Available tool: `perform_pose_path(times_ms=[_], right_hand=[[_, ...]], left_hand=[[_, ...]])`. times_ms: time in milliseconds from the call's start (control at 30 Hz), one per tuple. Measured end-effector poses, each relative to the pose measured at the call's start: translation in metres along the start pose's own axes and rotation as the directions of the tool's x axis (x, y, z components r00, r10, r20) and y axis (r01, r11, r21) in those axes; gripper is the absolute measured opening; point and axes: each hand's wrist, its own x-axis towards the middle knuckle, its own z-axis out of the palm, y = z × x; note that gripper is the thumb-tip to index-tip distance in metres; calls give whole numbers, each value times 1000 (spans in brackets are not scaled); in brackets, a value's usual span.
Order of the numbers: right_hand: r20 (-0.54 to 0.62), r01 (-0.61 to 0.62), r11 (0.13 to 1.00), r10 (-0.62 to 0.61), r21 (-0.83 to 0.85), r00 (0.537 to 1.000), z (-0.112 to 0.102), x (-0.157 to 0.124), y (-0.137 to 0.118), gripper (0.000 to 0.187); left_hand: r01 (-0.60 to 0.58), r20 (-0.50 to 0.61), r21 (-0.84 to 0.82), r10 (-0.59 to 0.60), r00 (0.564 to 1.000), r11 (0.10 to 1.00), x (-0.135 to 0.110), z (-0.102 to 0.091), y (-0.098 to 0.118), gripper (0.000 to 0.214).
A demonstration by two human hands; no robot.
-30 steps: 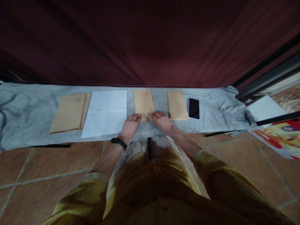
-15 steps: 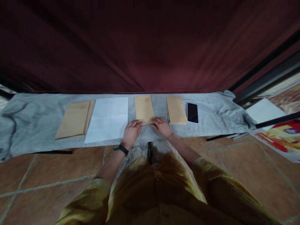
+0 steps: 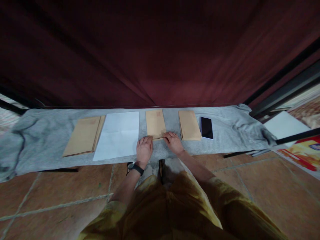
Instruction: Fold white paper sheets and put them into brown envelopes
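Observation:
A single brown envelope (image 3: 155,123) lies lengthwise on a grey cloth (image 3: 45,146) spread over the tiled floor. Both my hands rest at its near end. My left hand (image 3: 144,149), with a black band on the wrist, lies at the near left corner, fingers stretched forward and touching the edge. My right hand (image 3: 173,142) lies flat at the near right corner, its fingertips on the envelope's edge. Neither hand holds anything that I can see.
On the cloth from left to right: a stack of brown envelopes (image 3: 83,136), a white sheet (image 3: 117,135), a second envelope stack (image 3: 189,125) and a dark phone (image 3: 206,127). A dark red curtain hangs behind. White and colourful printed sheets (image 3: 300,146) lie at the right.
The view has tipped, so everything sits lower in the picture. My hands stay at the envelope's near end; the left one has drawn slightly back toward the corner.

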Motion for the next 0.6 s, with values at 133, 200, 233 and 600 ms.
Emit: perform_pose_path(times_ms=[133,200,233,600], right_hand=[[-17,-20,999,20,-27,1000,1,0,-4,20],[-31,-21,999,20,-36,999,1,0,-5,19],[-38,-19,999,17,-38,999,2,0,-5,19],[-74,9,999,-13,-52,997,8,-1,0,13]], left_hand=[[7,-15,7,-7,1000,1000,-4,0,2,39],[-21,-46,-5,21,999,1000,-11,1,3,42],[-52,-65,-9,51,997,999,-15,2,4,43],[-321,81,164,311,947,933,-39,23,15,57]])
